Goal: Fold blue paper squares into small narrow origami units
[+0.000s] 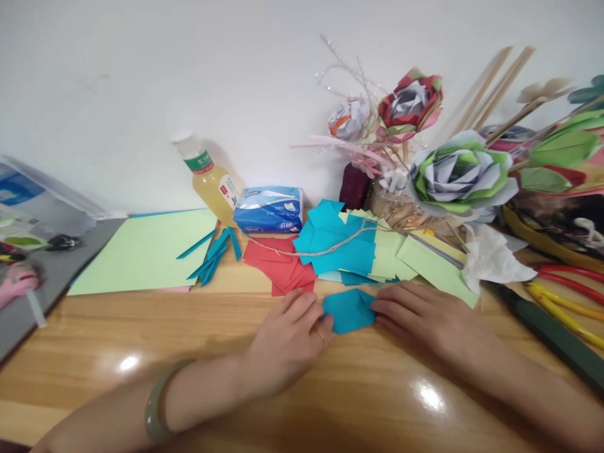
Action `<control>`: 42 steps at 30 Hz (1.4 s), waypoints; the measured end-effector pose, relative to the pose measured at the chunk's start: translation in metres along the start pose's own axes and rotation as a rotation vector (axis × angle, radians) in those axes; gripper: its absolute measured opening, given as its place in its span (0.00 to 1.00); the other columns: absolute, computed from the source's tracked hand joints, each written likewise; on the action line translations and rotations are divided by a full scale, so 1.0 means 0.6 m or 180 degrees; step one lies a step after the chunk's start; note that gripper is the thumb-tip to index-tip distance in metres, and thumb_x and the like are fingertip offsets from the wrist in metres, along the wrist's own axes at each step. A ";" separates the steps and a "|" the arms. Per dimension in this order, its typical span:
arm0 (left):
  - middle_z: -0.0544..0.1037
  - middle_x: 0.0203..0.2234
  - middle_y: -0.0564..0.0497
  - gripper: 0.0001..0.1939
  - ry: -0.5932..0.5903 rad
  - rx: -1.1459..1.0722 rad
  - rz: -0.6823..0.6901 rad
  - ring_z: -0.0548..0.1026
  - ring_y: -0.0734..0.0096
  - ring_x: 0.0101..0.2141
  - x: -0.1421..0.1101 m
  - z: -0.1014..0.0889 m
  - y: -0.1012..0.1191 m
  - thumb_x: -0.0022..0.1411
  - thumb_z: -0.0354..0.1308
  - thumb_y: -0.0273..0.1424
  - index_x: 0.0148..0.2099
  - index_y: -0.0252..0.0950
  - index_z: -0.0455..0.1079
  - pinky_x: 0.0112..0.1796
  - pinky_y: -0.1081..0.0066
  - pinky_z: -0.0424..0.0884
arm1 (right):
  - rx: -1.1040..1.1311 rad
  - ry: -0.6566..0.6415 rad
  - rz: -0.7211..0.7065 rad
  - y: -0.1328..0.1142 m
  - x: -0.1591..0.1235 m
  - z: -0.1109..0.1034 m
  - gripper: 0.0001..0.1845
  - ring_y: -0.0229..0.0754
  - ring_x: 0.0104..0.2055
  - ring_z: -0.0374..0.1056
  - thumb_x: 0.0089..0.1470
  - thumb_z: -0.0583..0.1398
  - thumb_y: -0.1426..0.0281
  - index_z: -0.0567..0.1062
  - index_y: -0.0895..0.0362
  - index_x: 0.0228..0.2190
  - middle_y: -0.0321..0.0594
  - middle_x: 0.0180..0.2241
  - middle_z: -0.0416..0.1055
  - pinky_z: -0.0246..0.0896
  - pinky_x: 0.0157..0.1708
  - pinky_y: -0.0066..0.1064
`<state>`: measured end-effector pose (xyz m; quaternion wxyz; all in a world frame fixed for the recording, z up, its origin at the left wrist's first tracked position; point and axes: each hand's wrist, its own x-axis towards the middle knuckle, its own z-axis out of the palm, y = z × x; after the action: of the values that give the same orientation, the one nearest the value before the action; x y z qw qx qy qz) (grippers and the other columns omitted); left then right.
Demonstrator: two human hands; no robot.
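Note:
A small folded piece of blue paper lies on the wooden table between my two hands. My left hand, with a ring and a bangle on its wrist, grips the left edge of the paper between curled fingers. My right hand pinches the right edge, its thumb hidden beneath the fingers. Just beyond are a stack of red paper pieces, a pile of blue paper squares and pale green paper pieces. Brown twine runs across the blue pile.
Large green sheets with blue paper strips lie at left. A juice bottle and a tissue pack stand by the wall. Paper flowers rise at right, near scissors with yellow handles and a dark green tool.

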<state>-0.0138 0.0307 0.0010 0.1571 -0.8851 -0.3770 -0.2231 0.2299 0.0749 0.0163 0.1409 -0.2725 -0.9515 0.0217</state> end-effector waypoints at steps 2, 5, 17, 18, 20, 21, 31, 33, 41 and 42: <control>0.74 0.27 0.51 0.08 0.0060 -0.0113 0.0100 0.70 0.66 0.36 0.001 0.002 -0.004 0.64 0.52 0.26 0.34 0.34 0.72 0.40 0.67 0.67 | 0.0131 -0.0061 -0.0087 0.000 0.000 0.001 0.10 0.46 0.41 0.65 0.62 0.50 0.72 0.70 0.58 0.39 0.44 0.38 0.69 0.61 0.38 0.40; 0.74 0.27 0.51 0.07 0.0056 -0.0253 0.0280 0.70 0.67 0.35 0.003 0.001 -0.008 0.65 0.51 0.25 0.37 0.33 0.71 0.37 0.69 0.69 | 0.0266 -0.0041 -0.0137 -0.001 0.000 0.004 0.10 0.45 0.40 0.65 0.62 0.50 0.73 0.71 0.58 0.37 0.43 0.36 0.69 0.61 0.37 0.38; 0.75 0.26 0.50 0.09 -0.0227 -0.1254 -0.0225 0.71 0.69 0.34 0.012 -0.002 -0.023 0.64 0.52 0.28 0.32 0.33 0.72 0.34 0.71 0.72 | 0.0541 -0.0167 0.0140 -0.011 0.016 -0.002 0.07 0.45 0.38 0.64 0.57 0.52 0.72 0.71 0.57 0.34 0.43 0.35 0.69 0.61 0.36 0.39; 0.75 0.26 0.50 0.09 -0.0242 -0.1306 -0.0280 0.71 0.69 0.34 0.013 -0.002 -0.023 0.63 0.52 0.28 0.32 0.33 0.72 0.34 0.72 0.72 | 0.0589 -0.0185 0.0169 -0.011 0.017 -0.002 0.07 0.45 0.38 0.64 0.56 0.53 0.72 0.71 0.56 0.35 0.43 0.35 0.69 0.61 0.35 0.39; 0.75 0.26 0.50 0.09 -0.0260 -0.1397 -0.0390 0.71 0.70 0.33 0.014 -0.001 -0.021 0.62 0.52 0.27 0.31 0.34 0.71 0.34 0.72 0.71 | 0.0681 -0.0145 0.0227 -0.010 0.016 0.002 0.07 0.44 0.37 0.64 0.57 0.53 0.72 0.71 0.56 0.34 0.43 0.35 0.68 0.60 0.34 0.37; 0.75 0.26 0.50 0.08 -0.0258 -0.1428 -0.0446 0.70 0.70 0.33 0.015 -0.001 -0.020 0.62 0.52 0.27 0.31 0.34 0.71 0.34 0.72 0.71 | 0.0734 -0.0093 0.0253 -0.009 0.016 0.005 0.07 0.43 0.36 0.64 0.58 0.52 0.72 0.70 0.56 0.33 0.42 0.34 0.68 0.60 0.34 0.36; 0.75 0.28 0.51 0.02 -0.0322 -0.1874 -0.0846 0.69 0.68 0.34 0.020 -0.004 -0.019 0.57 0.58 0.27 0.32 0.36 0.72 0.34 0.70 0.70 | 0.0980 -0.0018 0.0867 -0.020 0.016 0.020 0.09 0.42 0.33 0.64 0.59 0.52 0.71 0.69 0.55 0.29 0.40 0.29 0.67 0.59 0.31 0.33; 0.75 0.27 0.52 0.02 -0.0477 -0.1988 -0.0981 0.69 0.69 0.33 0.021 -0.003 -0.022 0.57 0.59 0.27 0.31 0.37 0.73 0.33 0.71 0.69 | 0.1031 0.0023 0.0967 -0.024 0.018 0.020 0.09 0.42 0.32 0.64 0.58 0.52 0.72 0.69 0.55 0.28 0.40 0.28 0.66 0.59 0.30 0.33; 0.73 0.26 0.52 0.04 -0.0719 -0.2165 -0.1345 0.67 0.67 0.33 0.026 0.000 -0.018 0.57 0.58 0.25 0.29 0.36 0.69 0.32 0.69 0.66 | 0.1088 0.0095 0.1172 -0.029 0.020 0.020 0.09 0.40 0.29 0.63 0.57 0.52 0.72 0.66 0.55 0.26 0.38 0.26 0.65 0.59 0.27 0.31; 0.72 0.26 0.52 0.04 -0.0737 -0.2156 -0.1381 0.66 0.67 0.33 0.025 0.000 -0.016 0.57 0.58 0.25 0.29 0.36 0.69 0.32 0.68 0.66 | 0.1084 0.0071 0.1179 -0.030 0.020 0.020 0.09 0.40 0.29 0.63 0.57 0.52 0.72 0.66 0.55 0.26 0.38 0.26 0.65 0.59 0.27 0.31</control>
<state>-0.0118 0.0464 0.0098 -0.2370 -0.8061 -0.4752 -0.2614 0.2079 0.0665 0.0099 0.1889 -0.4148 -0.8664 0.2041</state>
